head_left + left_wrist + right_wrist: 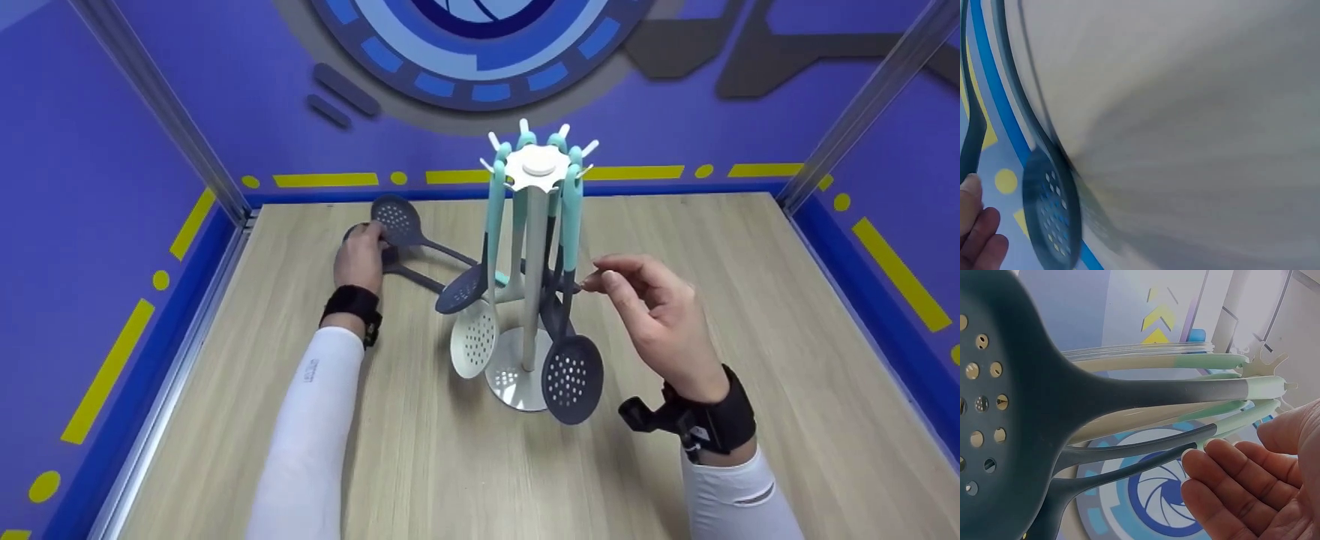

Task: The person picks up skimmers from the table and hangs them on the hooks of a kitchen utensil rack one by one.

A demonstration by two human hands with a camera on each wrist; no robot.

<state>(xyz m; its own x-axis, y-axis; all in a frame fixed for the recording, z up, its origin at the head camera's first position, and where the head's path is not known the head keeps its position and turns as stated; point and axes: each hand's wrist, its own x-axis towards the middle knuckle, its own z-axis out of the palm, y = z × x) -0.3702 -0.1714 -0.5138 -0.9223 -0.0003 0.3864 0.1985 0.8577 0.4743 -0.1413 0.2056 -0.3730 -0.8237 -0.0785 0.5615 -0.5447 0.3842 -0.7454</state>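
My left hand (360, 259) grips a dark grey kitchen utensil (412, 277) near its head, which the fingers mostly hide; in the left wrist view the thumb and fingers hold its dark shaft (973, 126). Beside it lies a dark skimmer (396, 220) with round holes. My right hand (660, 315) is at the right of a utensil stand (534, 247), fingers loosely bent and thumb apart. In the right wrist view its fingertips come close to the dark and mint handles (1207, 433); whether they touch is unclear.
Several mint-handled utensils hang on the stand, among them a dark skimmer (572, 379) in front and a cream skimmer (474, 341). The stand's round base (504, 379) rests on the wooden table (435, 465). Blue panels (225, 90) enclose the back and sides.
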